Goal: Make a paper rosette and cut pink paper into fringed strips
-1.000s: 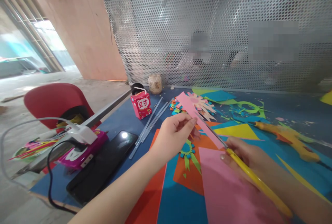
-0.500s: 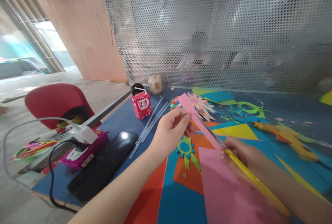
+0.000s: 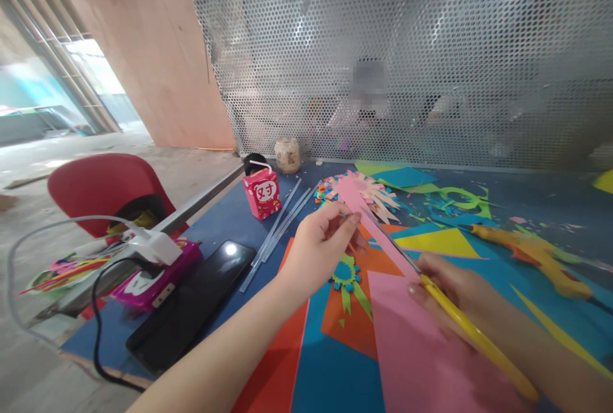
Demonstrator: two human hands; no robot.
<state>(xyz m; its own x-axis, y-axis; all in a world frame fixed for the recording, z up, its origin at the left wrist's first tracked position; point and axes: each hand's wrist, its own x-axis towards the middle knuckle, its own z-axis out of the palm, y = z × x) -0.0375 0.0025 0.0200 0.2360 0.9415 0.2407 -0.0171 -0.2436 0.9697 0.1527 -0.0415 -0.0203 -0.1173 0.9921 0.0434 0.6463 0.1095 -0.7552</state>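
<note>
My left hand (image 3: 320, 242) pinches a narrow pink paper strip (image 3: 352, 193) between thumb and fingers. Yellow-handled scissors (image 3: 472, 331) are gripped in my right hand (image 3: 447, 295), their blades lying along the strip. Whether the blades are fully closed is hard to make out. Beneath my right hand lies a larger pink sheet (image 3: 407, 336). Just below my left fingers rests a blue and green paper rosette (image 3: 343, 274) with green tails, on orange paper (image 3: 347, 330). Behind the strip is a pale pink fringed paper flower (image 3: 378, 199), partly covered by it.
A yellow glue gun (image 3: 531, 256) lies at right, near green paper scraps (image 3: 460, 199). Left of my hand are clear glue sticks (image 3: 282, 228), a red drink carton (image 3: 262, 193), a black phone (image 3: 191, 307) and a purple power strip (image 3: 158, 279). Perforated metal mesh (image 3: 297, 49) borders the back.
My left hand has shifted slightly right, and the strip's far end has swung a little right with it. The scissor blades look closer together; my right hand has barely moved.
</note>
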